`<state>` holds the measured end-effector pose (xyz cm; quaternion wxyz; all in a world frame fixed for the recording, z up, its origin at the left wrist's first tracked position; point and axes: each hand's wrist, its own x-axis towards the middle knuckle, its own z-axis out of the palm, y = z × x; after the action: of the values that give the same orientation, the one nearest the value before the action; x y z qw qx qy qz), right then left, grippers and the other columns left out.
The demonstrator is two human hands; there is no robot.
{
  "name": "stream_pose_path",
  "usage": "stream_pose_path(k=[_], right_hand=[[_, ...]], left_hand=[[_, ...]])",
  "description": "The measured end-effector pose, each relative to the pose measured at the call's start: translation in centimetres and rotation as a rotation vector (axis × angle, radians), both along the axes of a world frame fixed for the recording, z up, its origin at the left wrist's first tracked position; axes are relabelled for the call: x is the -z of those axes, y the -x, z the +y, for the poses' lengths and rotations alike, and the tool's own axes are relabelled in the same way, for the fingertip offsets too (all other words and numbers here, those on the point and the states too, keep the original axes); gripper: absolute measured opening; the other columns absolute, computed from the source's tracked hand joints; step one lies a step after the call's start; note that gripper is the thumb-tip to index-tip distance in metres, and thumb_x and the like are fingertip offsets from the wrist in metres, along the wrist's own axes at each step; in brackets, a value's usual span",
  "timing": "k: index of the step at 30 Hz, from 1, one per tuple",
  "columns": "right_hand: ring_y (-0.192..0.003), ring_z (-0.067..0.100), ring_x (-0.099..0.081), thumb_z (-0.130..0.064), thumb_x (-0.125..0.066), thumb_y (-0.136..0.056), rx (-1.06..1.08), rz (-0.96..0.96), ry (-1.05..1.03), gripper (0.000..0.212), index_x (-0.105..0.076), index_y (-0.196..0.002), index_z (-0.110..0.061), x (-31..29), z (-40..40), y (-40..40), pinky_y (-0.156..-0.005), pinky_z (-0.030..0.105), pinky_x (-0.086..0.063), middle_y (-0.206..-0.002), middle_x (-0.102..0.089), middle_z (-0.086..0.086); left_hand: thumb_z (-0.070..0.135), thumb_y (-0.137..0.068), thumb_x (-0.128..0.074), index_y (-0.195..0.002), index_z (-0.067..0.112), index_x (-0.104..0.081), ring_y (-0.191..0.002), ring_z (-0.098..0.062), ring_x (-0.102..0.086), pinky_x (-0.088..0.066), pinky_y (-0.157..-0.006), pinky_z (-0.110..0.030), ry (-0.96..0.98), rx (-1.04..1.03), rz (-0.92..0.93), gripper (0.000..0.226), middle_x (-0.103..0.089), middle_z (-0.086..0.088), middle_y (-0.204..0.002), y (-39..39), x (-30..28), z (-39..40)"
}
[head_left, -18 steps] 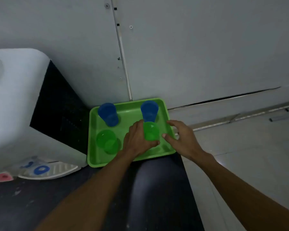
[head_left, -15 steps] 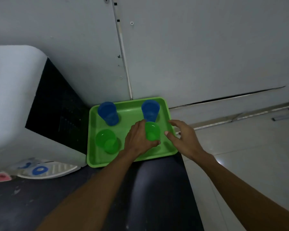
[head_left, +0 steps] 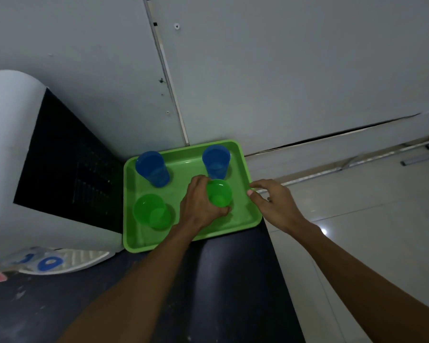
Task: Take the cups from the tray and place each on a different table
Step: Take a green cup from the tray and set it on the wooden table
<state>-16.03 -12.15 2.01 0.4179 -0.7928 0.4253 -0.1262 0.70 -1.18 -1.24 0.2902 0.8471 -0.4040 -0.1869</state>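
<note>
green tray (head_left: 254,214) on a dark counter (head_left: 233,280), set against a grey wall (head_left: 282,70) and holding four upright cups. two blue cups stand along the far side — one at left (head_left: 151,169), one at right (head_left: 216,160). a green cup (head_left: 151,211) sits at near left. the second green cup (head_left: 218,194), near right and just in front of the right blue cup, is gripped by the left hand (head_left: 198,204) — fingers and thumb curled round its side. the right hand (head_left: 273,201) rests at the tray's right rim, fingers loosely spread, holding nothing. a white appliance (head_left: 8,144) with a black panel stands left of the tray. pale floor (head_left: 369,219) lies at right.
</note>
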Motion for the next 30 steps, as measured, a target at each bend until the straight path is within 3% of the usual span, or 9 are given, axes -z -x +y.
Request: stream_pose_path(k=[4,6,8,10,13,15,21,26,30], right_hand=[[-0.107,0.017,-0.060,-0.028,-0.063,-0.092,0.018,-0.018,-0.030,0.027,-0.069,-0.114,-0.012,-0.7,0.3,-0.1,-0.082,0.029,-0.048,-0.117,-0.067,0.006],[-0.106,0.016,-0.062,-0.026,-0.061,-0.094,0.023,-0.042,-0.060,0.025,-0.070,-0.112,-0.011,-1.3,0.5,-0.2,-0.087,0.031,-0.050,-0.113,-0.069,0.005],[-0.100,0.015,-0.065,-0.025,-0.060,-0.095,0.023,-0.074,-0.112,0.023,-0.071,-0.108,-0.009,-2.0,0.7,-0.3,-0.087,0.031,-0.051,-0.105,-0.073,0.004],[-0.093,0.020,-0.069,-0.026,-0.057,-0.096,0.021,-0.082,-0.170,0.025,-0.072,-0.102,-0.007,-2.6,1.0,-0.2,-0.085,0.034,-0.052,-0.096,-0.074,0.007],[-0.095,0.028,-0.068,-0.038,-0.053,-0.097,0.065,-0.108,-0.350,0.037,-0.072,-0.095,-0.006,-3.6,1.4,0.2,-0.079,0.034,-0.052,-0.095,-0.073,0.015],[-0.097,0.025,-0.069,-0.050,-0.052,-0.094,0.116,-0.141,-0.504,0.040,-0.074,-0.094,-0.016,-4.4,1.8,0.8,-0.076,0.027,-0.052,-0.097,-0.075,0.007],[-0.090,0.017,-0.071,-0.081,-0.056,-0.066,0.180,-0.223,-0.766,0.058,-0.070,-0.105,-0.041,-6.4,3.0,4.9,-0.091,0.039,-0.046,-0.101,-0.075,-0.007],[-0.091,0.017,-0.073,-0.080,-0.055,-0.063,0.190,-0.319,-0.747,0.063,-0.070,-0.107,-0.039,-8.0,4.1,10.6,-0.103,0.048,-0.038,-0.100,-0.076,-0.010],[-0.088,0.019,-0.073,-0.077,-0.051,-0.072,0.217,-0.390,-0.645,0.056,-0.070,-0.107,-0.038,-9.8,5.9,16.6,-0.090,0.042,-0.045,-0.103,-0.074,-0.010]], left_hand=[[0.035,-0.043,-0.091,-0.117,0.010,-0.054,-0.118,-0.023,-0.049,-0.044,-0.091,-0.030,0.071,0.018,0.032,0.086,-0.049,-0.004,-0.130,0.1,0.0,0.2],[0.033,-0.043,-0.092,-0.120,0.009,-0.056,-0.135,-0.024,-0.036,-0.036,-0.106,-0.031,0.093,0.052,0.021,0.089,-0.042,-0.007,-0.143,0.2,-0.3,0.4],[0.035,-0.041,-0.093,-0.117,0.009,-0.059,-0.146,-0.027,-0.019,-0.024,-0.116,-0.044,0.153,0.080,-0.032,0.087,-0.037,-0.011,-0.150,0.5,-1.1,0.5],[0.039,-0.039,-0.092,-0.111,0.009,-0.063,-0.147,-0.029,-0.011,-0.016,-0.118,-0.052,0.210,0.111,-0.102,0.083,-0.034,-0.014,-0.153,0.8,-2.2,0.7],[0.045,-0.038,-0.088,-0.107,0.010,-0.064,-0.148,-0.033,-0.007,-0.008,-0.117,-0.051,0.265,0.177,-0.186,0.081,-0.029,-0.015,-0.155,1.7,-4.4,0.9],[0.050,-0.038,-0.084,-0.105,0.010,-0.064,-0.147,-0.037,-0.006,-0.006,-0.117,-0.052,0.299,0.221,-0.220,0.080,-0.030,-0.017,-0.154,2.5,-6.1,0.9],[0.060,-0.040,-0.080,-0.101,0.013,-0.066,-0.147,-0.038,-0.007,-0.007,-0.116,-0.060,0.358,0.354,-0.313,0.078,-0.035,-0.019,-0.151,6.2,-11.0,0.4],[0.058,-0.037,-0.077,-0.100,0.016,-0.067,-0.148,-0.036,-0.003,-0.005,-0.116,-0.062,0.357,0.445,-0.369,0.076,-0.033,-0.015,-0.153,11.3,-14.4,0.5],[0.061,-0.038,-0.075,-0.098,0.017,-0.068,-0.148,-0.035,0.003,0.004,-0.116,-0.056,0.358,0.515,-0.427,0.074,-0.028,-0.014,-0.156,16.7,-16.4,0.9]])
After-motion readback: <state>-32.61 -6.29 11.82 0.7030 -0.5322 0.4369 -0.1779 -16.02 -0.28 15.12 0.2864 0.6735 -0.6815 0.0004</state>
